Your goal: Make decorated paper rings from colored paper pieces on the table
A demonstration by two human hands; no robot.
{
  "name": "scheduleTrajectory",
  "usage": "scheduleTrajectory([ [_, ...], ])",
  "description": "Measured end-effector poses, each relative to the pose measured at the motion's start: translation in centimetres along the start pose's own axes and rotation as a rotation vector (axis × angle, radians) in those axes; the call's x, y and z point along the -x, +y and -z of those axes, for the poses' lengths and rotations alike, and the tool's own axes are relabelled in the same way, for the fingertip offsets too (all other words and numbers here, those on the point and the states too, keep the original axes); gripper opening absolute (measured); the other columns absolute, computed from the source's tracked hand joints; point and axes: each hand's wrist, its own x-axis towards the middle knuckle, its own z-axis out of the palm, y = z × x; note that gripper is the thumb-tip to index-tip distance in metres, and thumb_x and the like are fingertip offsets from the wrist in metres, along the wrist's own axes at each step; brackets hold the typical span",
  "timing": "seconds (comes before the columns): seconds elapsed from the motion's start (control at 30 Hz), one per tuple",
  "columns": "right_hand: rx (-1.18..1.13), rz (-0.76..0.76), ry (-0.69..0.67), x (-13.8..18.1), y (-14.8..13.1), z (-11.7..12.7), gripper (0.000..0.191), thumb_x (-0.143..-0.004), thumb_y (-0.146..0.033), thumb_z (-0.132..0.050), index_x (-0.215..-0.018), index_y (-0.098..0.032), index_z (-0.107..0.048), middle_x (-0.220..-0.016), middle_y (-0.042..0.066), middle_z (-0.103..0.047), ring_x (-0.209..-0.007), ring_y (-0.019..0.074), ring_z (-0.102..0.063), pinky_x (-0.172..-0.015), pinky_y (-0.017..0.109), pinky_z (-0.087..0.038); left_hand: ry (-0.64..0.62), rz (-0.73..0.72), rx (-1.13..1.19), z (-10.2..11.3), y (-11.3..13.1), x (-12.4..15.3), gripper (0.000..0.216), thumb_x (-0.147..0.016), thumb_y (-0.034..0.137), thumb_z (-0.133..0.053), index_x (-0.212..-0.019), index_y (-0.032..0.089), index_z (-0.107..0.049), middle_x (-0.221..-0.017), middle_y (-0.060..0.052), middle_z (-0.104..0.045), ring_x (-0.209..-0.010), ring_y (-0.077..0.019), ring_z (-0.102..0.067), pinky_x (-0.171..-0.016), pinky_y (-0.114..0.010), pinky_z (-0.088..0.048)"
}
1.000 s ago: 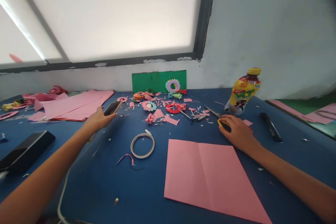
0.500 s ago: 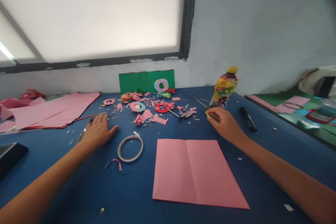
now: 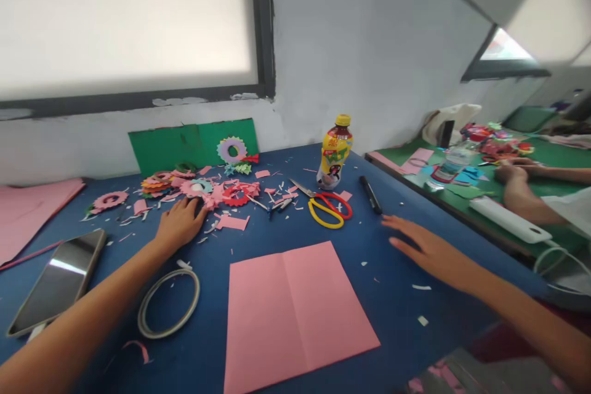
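My left hand reaches in at the near edge of a pile of pink paper scraps, beside the pink and blue notched paper rings. Its thumb is apart from the fingers; a small dark thing shows between them, and I cannot tell whether it is touched. My right hand hovers open over the blue table, fingertips close to a black marker. Left of the marker lie scissors with red and yellow handles. A creased pink paper sheet lies flat between my arms.
A phone and a roll of tape lie at left. Pink sheets are stacked behind. A drink bottle stands near a green card. At right, another person's arm rests on a green table.
The view has swung right. My left hand has left the phone for the paper scraps. My right hand has let go of the scissors and come to the marker's near end.
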Motion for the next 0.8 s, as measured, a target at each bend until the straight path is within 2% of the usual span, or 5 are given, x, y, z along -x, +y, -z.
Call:
scheduleTrajectory([
  [0.07, 0.095, 0.008, -0.036, 2.2, 0.7, -1.2, 0.057, -0.086, -0.052, -0.032, -0.132, -0.019, -0.04, -0.14, 0.008, -0.036, -0.13, 0.0257, -0.028, -0.106, 0.048, -0.024, -0.008, -0.057, 0.009, -0.3, -0.4, -0.3, 0.056, -0.088, 0.044, -0.02, -0.133, 0.015, -0.036, -0.141, -0.014, -0.035, -0.13, -0.0293, -0.03, -0.1, -0.052, -0.027],
  [0.17, 0.195, 0.014, -0.073, 3.0, 0.3, -2.7, 0.06, -0.087, -0.051, -0.03, -0.137, -0.019, -0.032, -0.143, 0.008, -0.028, -0.132, 0.0261, -0.021, -0.107, 0.052, -0.02, -0.044, -0.138, 0.019, -0.7, -1.0, -0.1, 0.057, -0.089, 0.046, -0.021, -0.137, 0.018, -0.03, -0.145, -0.01, -0.027, -0.133, -0.0275, -0.022, -0.103, -0.053, -0.02],
  [0.47, 0.224, 0.164, -0.133, -0.3, -4.3, -3.6, 0.058, -0.088, -0.047, -0.033, -0.139, -0.021, -0.026, -0.144, 0.007, -0.024, -0.132, 0.0273, -0.019, -0.103, 0.057, -0.023, -0.117, -0.301, 0.055, -0.4, -2.7, 3.7, 0.064, -0.087, 0.053, -0.025, -0.14, 0.017, -0.022, -0.147, -0.006, -0.018, -0.136, -0.0207, -0.014, -0.109, -0.042, -0.013],
  [0.67, 0.238, 0.197, -0.175, -2.0, -5.9, -4.0, 0.059, -0.089, -0.046, -0.032, -0.139, -0.016, -0.027, -0.145, 0.01, -0.021, -0.133, 0.0267, -0.015, -0.105, 0.055, -0.021, -0.11, -0.325, 0.059, -0.6, -3.1, 4.0, 0.066, -0.086, 0.055, -0.025, -0.14, 0.018, -0.021, -0.147, -0.006, -0.017, -0.136, -0.0214, -0.013, -0.11, -0.043, -0.012],
  [0.8, 0.223, 0.24, -0.151, -2.5, -5.9, -3.5, 0.059, -0.088, -0.047, -0.035, -0.137, -0.014, -0.032, -0.143, 0.012, -0.026, -0.131, 0.0281, -0.022, -0.103, 0.054, -0.026, -0.089, -0.321, 0.078, -0.8, -3.2, 3.8, 0.065, -0.086, 0.055, -0.025, -0.14, 0.018, -0.023, -0.147, -0.006, -0.019, -0.136, -0.022, -0.015, -0.109, -0.044, -0.013],
])
